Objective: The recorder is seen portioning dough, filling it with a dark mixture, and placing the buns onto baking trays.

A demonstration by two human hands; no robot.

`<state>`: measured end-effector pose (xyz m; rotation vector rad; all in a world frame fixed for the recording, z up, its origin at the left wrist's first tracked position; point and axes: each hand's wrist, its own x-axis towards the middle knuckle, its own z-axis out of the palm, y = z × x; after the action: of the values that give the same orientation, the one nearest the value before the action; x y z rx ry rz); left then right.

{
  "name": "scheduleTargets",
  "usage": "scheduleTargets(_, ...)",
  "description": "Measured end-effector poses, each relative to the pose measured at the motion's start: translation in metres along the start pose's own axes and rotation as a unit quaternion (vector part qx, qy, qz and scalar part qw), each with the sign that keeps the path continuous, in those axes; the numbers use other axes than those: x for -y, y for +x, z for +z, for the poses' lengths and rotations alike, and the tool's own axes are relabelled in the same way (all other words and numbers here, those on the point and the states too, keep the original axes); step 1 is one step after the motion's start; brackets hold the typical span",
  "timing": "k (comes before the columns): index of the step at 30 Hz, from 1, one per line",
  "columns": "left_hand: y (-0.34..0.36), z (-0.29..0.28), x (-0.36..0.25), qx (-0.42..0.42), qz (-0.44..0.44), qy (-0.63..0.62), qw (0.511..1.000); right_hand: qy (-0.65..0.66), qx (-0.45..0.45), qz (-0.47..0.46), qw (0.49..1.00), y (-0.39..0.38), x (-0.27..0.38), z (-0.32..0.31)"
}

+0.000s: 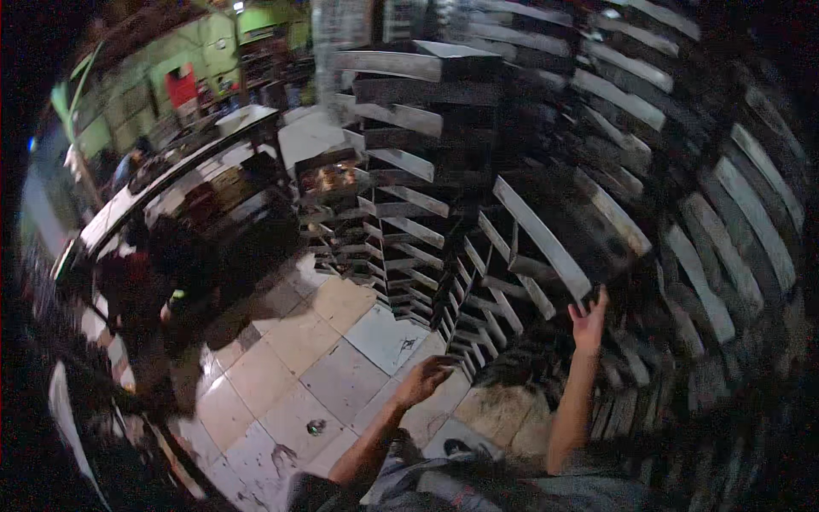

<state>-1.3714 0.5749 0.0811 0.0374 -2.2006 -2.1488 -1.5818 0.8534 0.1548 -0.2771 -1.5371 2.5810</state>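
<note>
My right hand (587, 326) is raised, fingers spread, at the lower end of a long pale-edged dark panel (542, 239) that juts out of a tall stack. Its fingertips meet or nearly meet that end; contact is hard to tell in the dim light. Lower and to the left, my left hand (422, 382) hangs over the tiled floor with its fingers loosely bent and nothing visible in them. Just beyond it rises a column of dark, pale-edged pieces (409, 200), stacked in staggered layers. What kind of pieces these are, I cannot make out.
More such stacks (729, 230) crowd the right side. A long bench (200, 158) with items on its shelf runs along the left, with a dark figure of a person (162, 282) beside it. The tiled floor (299, 375) has stains and a small round object (316, 427).
</note>
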Motion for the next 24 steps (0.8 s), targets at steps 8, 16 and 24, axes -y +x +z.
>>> scheduleTargets(8, -0.168, 0.064, 0.102, -0.452, -0.249, -0.223, 0.827, -0.027, -0.013, 0.076, 0.997, 0.083, -0.031, -0.008)
scheduleTargets(16, -0.265, 0.134, 0.125, -0.446, -0.326, -0.186, 0.812, 0.046, 0.041, -0.016, 0.998, 0.097, -0.046, -0.003)
scheduleTargets(24, -0.395, 0.126, 0.097, -0.489, -0.249, -0.108, 0.829, 0.052, 0.107, -0.074, 0.990, -0.144, -0.039, 0.048)
